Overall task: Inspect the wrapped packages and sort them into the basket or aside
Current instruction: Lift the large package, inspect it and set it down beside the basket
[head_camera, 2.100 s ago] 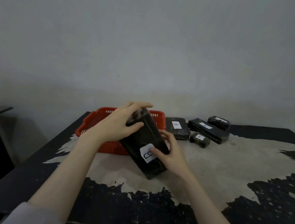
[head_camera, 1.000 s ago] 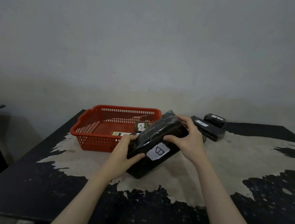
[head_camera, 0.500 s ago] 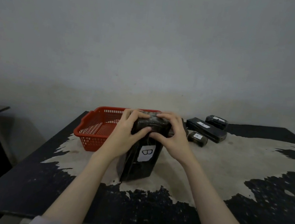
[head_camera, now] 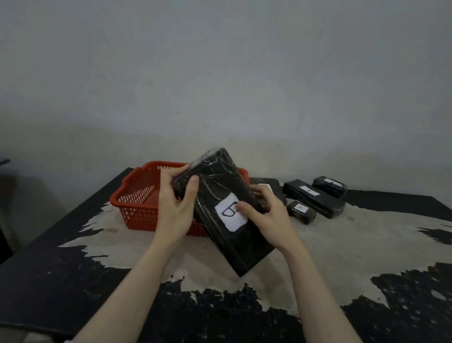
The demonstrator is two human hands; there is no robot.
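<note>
Head view: large black film-wrapped rectangular package [head_camera: 216,198] w/ white "B" label [head_camera: 230,213], held tilted above worn dark table [head_camera: 376,273], in front of red plastic mesh basket [head_camera: 138,189]. Left hand [head_camera: 174,207] fingers curled round upper edge; right hand [head_camera: 267,218] pinches label side. Risk: slick film may slip, pkg drops.

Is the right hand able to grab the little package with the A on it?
Probably not yet: the right hand is busy holding the big package. The little package lies uncovered just beyond it.
</note>
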